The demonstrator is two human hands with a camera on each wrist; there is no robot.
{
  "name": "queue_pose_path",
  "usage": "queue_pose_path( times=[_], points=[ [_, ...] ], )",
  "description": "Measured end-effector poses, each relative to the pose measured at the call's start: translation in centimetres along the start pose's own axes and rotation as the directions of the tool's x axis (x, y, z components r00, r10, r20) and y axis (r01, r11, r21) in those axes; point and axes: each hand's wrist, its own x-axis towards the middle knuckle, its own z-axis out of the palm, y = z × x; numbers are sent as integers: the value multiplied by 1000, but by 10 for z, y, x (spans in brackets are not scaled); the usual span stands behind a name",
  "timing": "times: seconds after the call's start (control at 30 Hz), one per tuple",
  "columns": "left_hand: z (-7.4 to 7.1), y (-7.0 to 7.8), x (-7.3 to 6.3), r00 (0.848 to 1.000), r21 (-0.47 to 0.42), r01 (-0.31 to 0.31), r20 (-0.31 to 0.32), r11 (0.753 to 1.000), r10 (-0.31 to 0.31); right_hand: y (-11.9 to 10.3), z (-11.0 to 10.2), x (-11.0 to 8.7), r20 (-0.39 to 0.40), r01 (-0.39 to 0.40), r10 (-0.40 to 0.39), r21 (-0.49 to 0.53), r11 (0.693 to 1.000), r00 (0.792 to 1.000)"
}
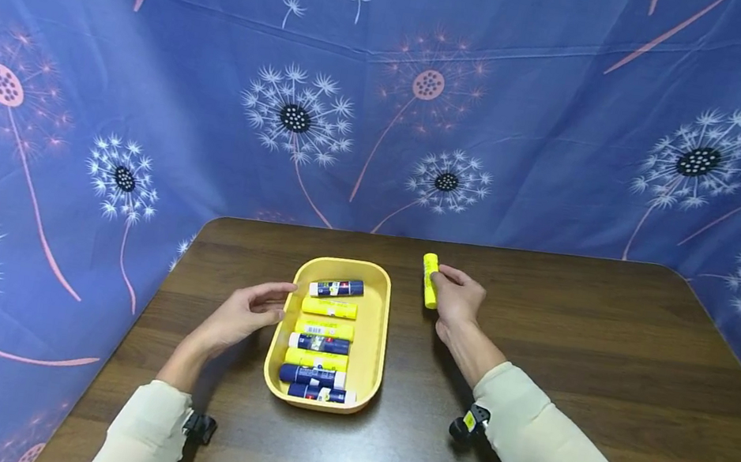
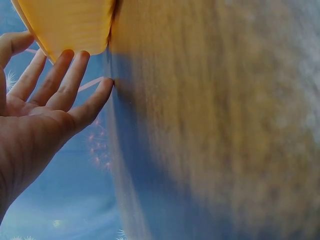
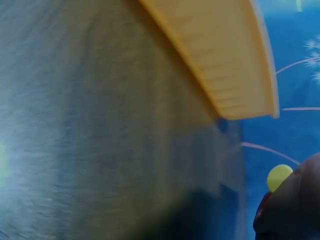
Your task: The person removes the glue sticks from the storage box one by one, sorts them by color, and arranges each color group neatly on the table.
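My right hand pinches a yellow glue stick between thumb and fingers, to the right of the tray's far end. In the right wrist view just the round yellow end of the glue stick shows beside a dark, partly cut-off fingertip. A yellow tray holds several glue sticks lying crosswise, some yellow, some dark blue with white ends. At the tray's left side is my left hand, its fingers loosely extended, fingertips at the outer wall. The left wrist view shows these spread fingers against the tray's side.
The tray stands on a dark brown wooden table. Behind and to the sides hangs a blue cloth with a dandelion print. A black strap-on device sits at each wrist.
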Motion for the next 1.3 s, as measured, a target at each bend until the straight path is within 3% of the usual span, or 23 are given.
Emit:
queue_pose_path(
  times=[0.2, 0.4, 0.57, 0.8, 1.3],
  points=[
    [0, 0, 1, 1000, -7, 9, -4, 1000, -9, 21, -1, 5, -90, 30, -41, -113, 993, 995],
    [0, 0, 0, 1000, 4, 13, -3, 1000, -13, 30, 3, 3, -134, 72, -108, -248, 966, 985],
    [0, 0, 1, 1000, 11, 11, -8, 1000, -10, 36, 7, 2, -139, 121, -177, -341, 932, 974],
    [0, -1, 0, 1000, 30, 17, -17, 999, -16, 42, 10, 1, -118, 203, -287, -464, 862, 951],
    [2, 1, -2, 1000, 39, 9, -21, 999, -8, 42, 9, 0, -107, 217, -305, -491, 844, 946]
  ],
)
